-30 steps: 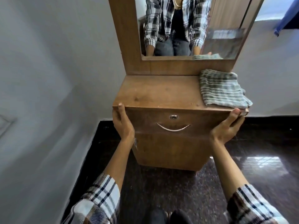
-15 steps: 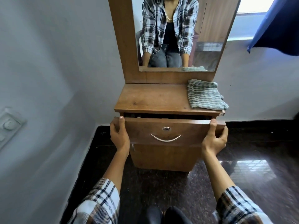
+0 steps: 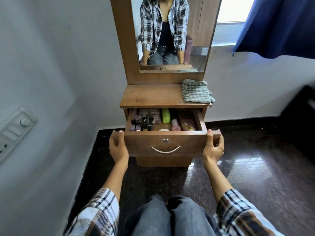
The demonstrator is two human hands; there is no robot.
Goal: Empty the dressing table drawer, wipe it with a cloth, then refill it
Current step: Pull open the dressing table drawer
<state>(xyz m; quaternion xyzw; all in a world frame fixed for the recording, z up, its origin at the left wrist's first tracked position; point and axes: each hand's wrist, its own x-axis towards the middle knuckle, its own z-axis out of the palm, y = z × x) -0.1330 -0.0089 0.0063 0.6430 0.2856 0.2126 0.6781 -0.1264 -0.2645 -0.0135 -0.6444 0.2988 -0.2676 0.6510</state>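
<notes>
Switch panel [image 3: 12, 132] on left wall, one. Left hand [image 3: 118, 147] grips left end of drawer [image 3: 168, 143] front, thumb over top edge, fingers curled behind. One drawer, pulled well out of the dressing table [image 3: 153, 96], full: several small dark bottles at left (count unclear), one green tube [image 3: 166, 115] at centre, one pink bottle [image 3: 175, 126], a patterned box [image 3: 187, 122] at right. One curved handle [image 3: 165, 149], one lock [image 3: 165, 140]. One mirror [image 3: 172, 34] above. One folded cloth [image 3: 196, 91] on tabletop's right end, overhanging its edge. Right hand [image 3: 214, 147] grips drawer's right end likewise. Bare dark floor [image 3: 255, 176] right of table; curtain [image 3: 281, 26] upper right.
</notes>
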